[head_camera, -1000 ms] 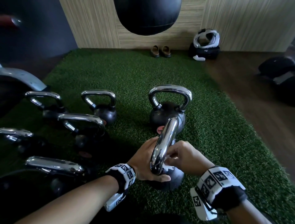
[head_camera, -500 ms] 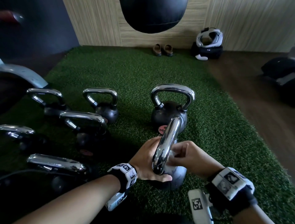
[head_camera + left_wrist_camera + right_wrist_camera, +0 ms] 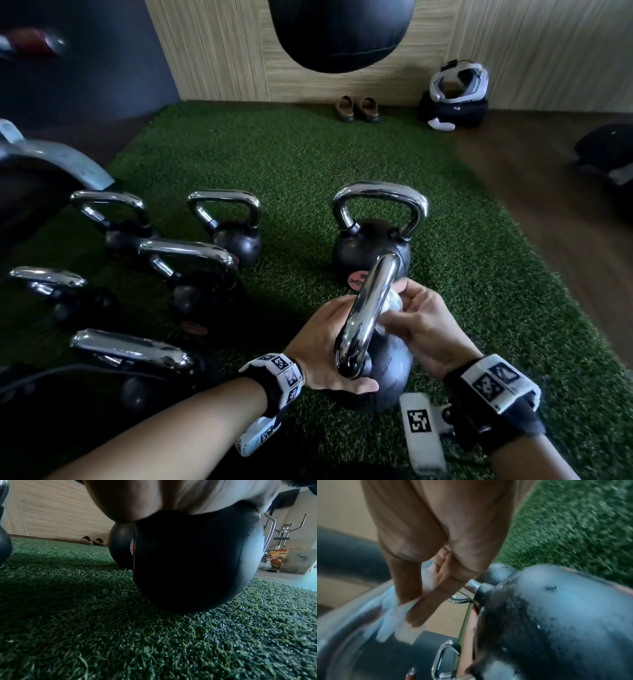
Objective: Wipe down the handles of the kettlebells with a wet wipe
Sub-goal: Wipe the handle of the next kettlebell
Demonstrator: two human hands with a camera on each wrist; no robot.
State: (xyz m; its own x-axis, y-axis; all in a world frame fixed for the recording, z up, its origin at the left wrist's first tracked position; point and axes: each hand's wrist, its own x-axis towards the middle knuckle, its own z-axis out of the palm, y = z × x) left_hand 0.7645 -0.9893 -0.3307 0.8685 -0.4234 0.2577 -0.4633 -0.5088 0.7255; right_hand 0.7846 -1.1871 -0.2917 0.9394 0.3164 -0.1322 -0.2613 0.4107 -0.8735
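Since the earlier frames the right hand [image 3: 423, 323] has slid up the chrome handle [image 3: 368, 310], its fingers now nearer the top bend and more extended, pinching the white wet wipe [image 3: 390, 303] against the handle's right side. Low in the centre of the head view, the near kettlebell [image 3: 390, 373] stands on the green turf [image 3: 496, 291], its black ball matte and scuffed, its mirror-bright handle loop seen edge-on, its long axis running from lower left toward upper right. At the loop's lower end the left hand [image 3: 325, 346] curls round the chrome, thumb underneath.
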